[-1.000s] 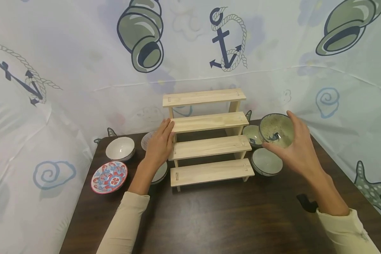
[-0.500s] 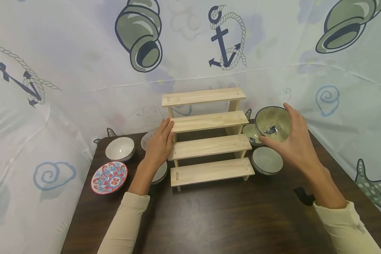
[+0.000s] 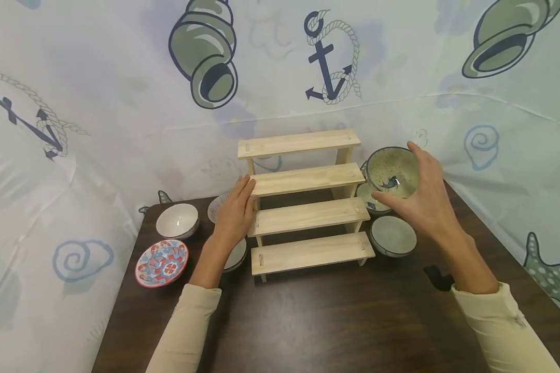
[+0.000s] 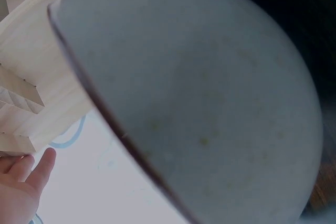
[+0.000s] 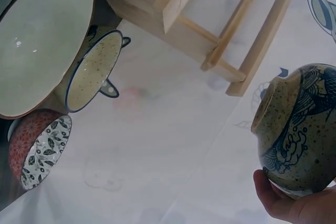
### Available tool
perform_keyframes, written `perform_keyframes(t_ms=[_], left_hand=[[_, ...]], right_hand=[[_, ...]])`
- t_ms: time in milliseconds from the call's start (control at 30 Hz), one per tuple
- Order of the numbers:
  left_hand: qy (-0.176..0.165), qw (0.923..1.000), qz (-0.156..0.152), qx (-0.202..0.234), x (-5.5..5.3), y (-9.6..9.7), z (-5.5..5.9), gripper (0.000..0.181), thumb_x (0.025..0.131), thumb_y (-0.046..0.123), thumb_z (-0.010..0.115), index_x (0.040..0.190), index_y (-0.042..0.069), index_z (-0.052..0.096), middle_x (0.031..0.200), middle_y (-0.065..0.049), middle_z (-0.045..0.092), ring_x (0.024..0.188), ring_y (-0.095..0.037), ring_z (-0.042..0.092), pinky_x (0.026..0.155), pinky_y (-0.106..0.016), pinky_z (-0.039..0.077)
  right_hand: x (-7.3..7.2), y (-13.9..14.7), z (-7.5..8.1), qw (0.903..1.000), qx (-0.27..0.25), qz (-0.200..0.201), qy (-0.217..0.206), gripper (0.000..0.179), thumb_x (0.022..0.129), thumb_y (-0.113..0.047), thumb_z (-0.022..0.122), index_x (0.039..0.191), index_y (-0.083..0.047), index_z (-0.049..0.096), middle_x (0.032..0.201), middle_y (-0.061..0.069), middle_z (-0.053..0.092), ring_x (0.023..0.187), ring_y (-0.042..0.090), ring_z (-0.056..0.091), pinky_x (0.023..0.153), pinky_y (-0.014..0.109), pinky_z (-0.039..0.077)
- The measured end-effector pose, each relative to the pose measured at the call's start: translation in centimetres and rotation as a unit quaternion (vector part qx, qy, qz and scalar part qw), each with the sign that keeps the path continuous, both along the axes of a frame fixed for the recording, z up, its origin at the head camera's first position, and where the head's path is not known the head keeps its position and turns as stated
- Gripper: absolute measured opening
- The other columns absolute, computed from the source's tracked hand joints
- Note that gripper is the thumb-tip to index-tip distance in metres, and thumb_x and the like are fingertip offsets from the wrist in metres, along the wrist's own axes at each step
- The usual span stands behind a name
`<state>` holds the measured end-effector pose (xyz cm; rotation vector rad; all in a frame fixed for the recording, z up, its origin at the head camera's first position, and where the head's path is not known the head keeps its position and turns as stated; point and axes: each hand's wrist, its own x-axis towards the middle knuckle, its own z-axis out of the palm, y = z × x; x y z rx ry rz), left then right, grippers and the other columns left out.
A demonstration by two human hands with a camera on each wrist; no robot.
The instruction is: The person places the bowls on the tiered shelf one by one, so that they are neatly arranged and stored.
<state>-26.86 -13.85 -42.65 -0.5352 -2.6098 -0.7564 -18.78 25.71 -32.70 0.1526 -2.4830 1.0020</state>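
My right hand [image 3: 424,199] grips a speckled bowl [image 3: 392,171] by its sides, thumb below and fingers at the far rim. The bowl is raised and tilted right of the tiered wooden stand [image 3: 308,212], its inside facing me. In the right wrist view, the bowl's outside [image 5: 315,124] shows a dark blue pattern. My left hand [image 3: 233,210] rests on the left end of the stand's second board from the top, fingers fairly straight. A pale bowl [image 4: 199,93] fills most of the left wrist view, with the left hand [image 4: 21,187] behind it at the stand.
Below the raised bowl sit a speckled bowl [image 3: 366,194] and a pale green bowl [image 3: 393,235]. A floral bowl [image 5: 44,153] shows in the right wrist view. At left are a white bowl [image 3: 177,220], a red-blue patterned dish [image 3: 162,262], and two bowls partly behind the left arm.
My right hand has carried the speckled bowl up and to the left, nearer the stand. The left hand stays at the stand's left side.
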Motion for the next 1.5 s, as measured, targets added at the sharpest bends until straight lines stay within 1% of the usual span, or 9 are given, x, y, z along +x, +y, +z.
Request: perform_keyframes(t_ms=[267, 367, 567, 700, 900, 1067, 1200, 1333, 1500], left_hand=[[0.011, 0.9999, -0.003, 0.013, 0.3, 0.0, 0.1, 0.048, 0.111, 0.024, 0.047, 0.155, 0.004, 0.046, 0.164, -0.016, 0.040, 0.156, -0.032, 0.033, 0.121, -0.054, 0.037], [0.010, 0.9998, -0.002, 0.016, 0.4, 0.0, 0.2, 0.048, 0.111, 0.025, 0.047, 0.154, 0.004, 0.047, 0.164, -0.017, 0.041, 0.156, -0.032, 0.033, 0.122, -0.053, 0.036], [-0.004, 0.9997, -0.004, 0.022, 0.5, 0.2, 0.0, 0.048, 0.112, 0.025, 0.045, 0.155, 0.005, 0.046, 0.166, -0.015, 0.038, 0.157, -0.032, 0.030, 0.125, -0.052, 0.032], [0.001, 0.9995, -0.001, 0.031, 0.6, 0.2, -0.2, 0.047, 0.111, 0.024, 0.047, 0.154, 0.005, 0.047, 0.164, -0.016, 0.040, 0.156, -0.033, 0.032, 0.124, -0.052, 0.033], [0.001, 0.9994, -0.010, 0.034, 0.5, 0.2, -0.1, 0.048, 0.112, 0.024, 0.046, 0.155, 0.004, 0.046, 0.165, -0.017, 0.039, 0.156, -0.034, 0.032, 0.125, -0.053, 0.032], [0.003, 0.9995, -0.009, 0.029, 0.3, 0.2, -0.1, 0.048, 0.112, 0.024, 0.046, 0.155, 0.004, 0.046, 0.164, -0.017, 0.040, 0.156, -0.033, 0.033, 0.124, -0.052, 0.033], [0.005, 0.9996, -0.011, 0.025, 0.2, 0.2, -0.1, 0.048, 0.112, 0.024, 0.046, 0.155, 0.004, 0.046, 0.164, -0.017, 0.040, 0.156, -0.033, 0.033, 0.123, -0.053, 0.034], [0.014, 0.9995, -0.013, 0.026, 0.1, 0.1, 0.1, 0.048, 0.111, 0.023, 0.047, 0.154, 0.003, 0.046, 0.163, -0.018, 0.041, 0.155, -0.034, 0.033, 0.123, -0.053, 0.034], [-0.004, 0.9996, -0.008, 0.026, 0.2, 0.1, 0.1, 0.048, 0.111, 0.023, 0.046, 0.156, 0.004, 0.044, 0.165, -0.016, 0.038, 0.157, -0.033, 0.030, 0.124, -0.053, 0.033]], right_hand=[[-0.5, -0.9, 0.4, 0.9998, 0.002, 0.012, -0.013, 0.112, 0.077, -0.038, 0.090, 0.166, -0.025, 0.022, 0.167, 0.015, 0.028, 0.153, 0.039, 0.026, 0.114, 0.073, 0.027], [-0.6, -1.2, 0.6, 0.9997, 0.007, 0.015, -0.017, 0.112, 0.077, -0.039, 0.089, 0.166, -0.025, 0.021, 0.168, 0.014, 0.028, 0.153, 0.039, 0.027, 0.114, 0.074, 0.028], [-0.9, -1.9, 0.8, 0.9997, 0.010, 0.022, -0.009, 0.112, 0.076, -0.040, 0.089, 0.165, -0.026, 0.023, 0.167, 0.012, 0.030, 0.150, 0.037, 0.031, 0.113, 0.072, 0.031], [-1.4, -2.5, 0.9, 0.9994, 0.013, 0.034, 0.001, 0.111, 0.075, -0.041, 0.090, 0.165, -0.023, 0.026, 0.166, 0.012, 0.033, 0.148, 0.037, 0.033, 0.113, 0.072, 0.032], [-1.8, -3.2, 1.2, 0.9990, 0.008, 0.045, 0.003, 0.112, 0.075, -0.041, 0.090, 0.165, -0.025, 0.025, 0.166, 0.013, 0.031, 0.152, 0.036, 0.029, 0.115, 0.073, 0.030], [-1.9, -3.9, 1.4, 0.9986, 0.003, 0.053, -0.004, 0.112, 0.076, -0.040, 0.089, 0.165, -0.027, 0.023, 0.167, 0.013, 0.029, 0.150, 0.036, 0.031, 0.112, 0.074, 0.033], [-2.2, -4.5, 1.4, 0.9983, 0.000, 0.058, 0.000, 0.111, 0.076, -0.040, 0.089, 0.165, -0.027, 0.023, 0.166, 0.013, 0.030, 0.150, 0.035, 0.031, 0.111, 0.073, 0.034], [-2.7, -5.3, 1.8, 0.9978, 0.001, 0.066, 0.009, 0.112, 0.075, -0.041, 0.089, 0.165, -0.025, 0.025, 0.166, 0.012, 0.031, 0.151, 0.033, 0.030, 0.113, 0.071, 0.034], [-3.2, -6.3, 2.3, 0.9971, 0.007, 0.075, 0.006, 0.112, 0.074, -0.042, 0.090, 0.164, -0.024, 0.026, 0.164, 0.014, 0.034, 0.148, 0.035, 0.033, 0.114, 0.069, 0.035]])
